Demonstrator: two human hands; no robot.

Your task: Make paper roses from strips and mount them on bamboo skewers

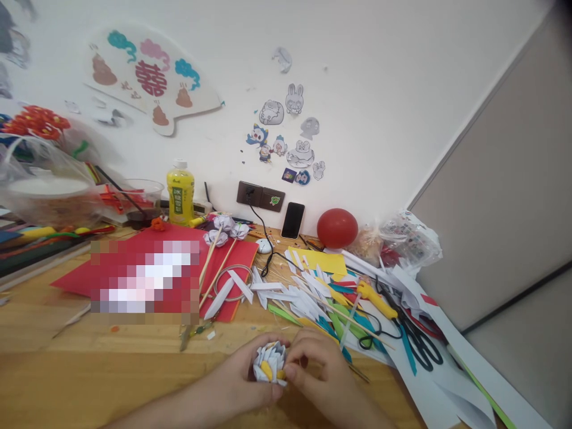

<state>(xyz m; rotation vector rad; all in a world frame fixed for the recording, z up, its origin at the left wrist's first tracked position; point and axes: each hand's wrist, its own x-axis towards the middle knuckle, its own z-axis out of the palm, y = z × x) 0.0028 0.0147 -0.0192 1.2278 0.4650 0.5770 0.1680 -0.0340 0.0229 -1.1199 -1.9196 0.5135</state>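
My left hand (pixel 243 375) is closed round a paper flower (pixel 269 362) made of folded white strips with a few yellow ones. At the flower's right side, my right hand (pixel 315 369) has thumb and index finger pressed together against a yellow petal; whether it pinches that petal or a separate strip I cannot tell. Both hands are low in the middle of the view, above the wooden table (pixel 147 381). Folded white paper strips (pixel 308 298) lie scattered beyond my hands, mixed with yellow, green and blue pieces.
White paper flowers on sticks (pixel 223 229) rest on red paper (pixel 120 250). Farther right are a yellow glue gun (pixel 378 300), black-handled scissors (pixel 424 345) and white paper sheets (pixel 429 390). Along the wall stand a yellow bottle (pixel 180 193), a phone (pixel 293 220) and a red balloon (pixel 337 228).
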